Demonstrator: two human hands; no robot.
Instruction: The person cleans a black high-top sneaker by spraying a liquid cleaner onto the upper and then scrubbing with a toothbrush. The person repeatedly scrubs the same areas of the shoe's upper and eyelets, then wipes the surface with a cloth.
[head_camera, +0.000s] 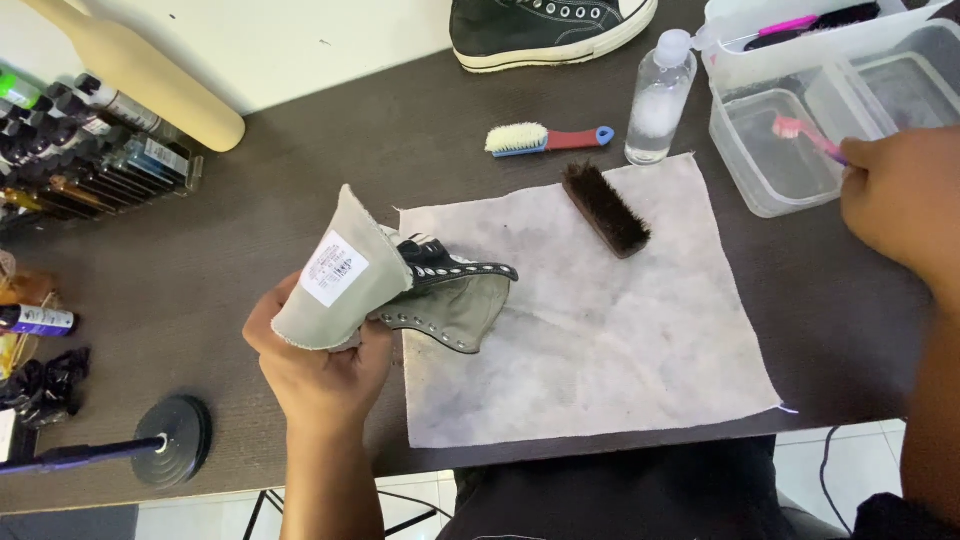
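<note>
My left hand (320, 365) is closed around the grey inner tongue (340, 275) of a black high-top shoe (445, 295), thumb and fingers pinching the fabric so that the tongue is pulled up and back, with its white label facing me. The shoe lies open on the left edge of a pale cleaning cloth (600, 330), which is spread on the dark worktop (200, 260) near its front edge. My right hand (900, 195) is at the right edge of the worktop, fingers pressed together on the handle of a pink toothbrush (805, 135); its bristle head rests inside a clear plastic tub (770, 190) at the back right corner. On the rear part of the cloth lies a dark bristle brush (605, 210). Just behind the cloth are a small brush with a red and blue handle (545, 138) and a clear bottle (660, 100) standing upright. A second black shoe (545, 30) sits at the back edge. A rack of small bottles (90, 150) occupies the back left corner, and a round black stand base (175, 435) rests near the front left corner.
</note>
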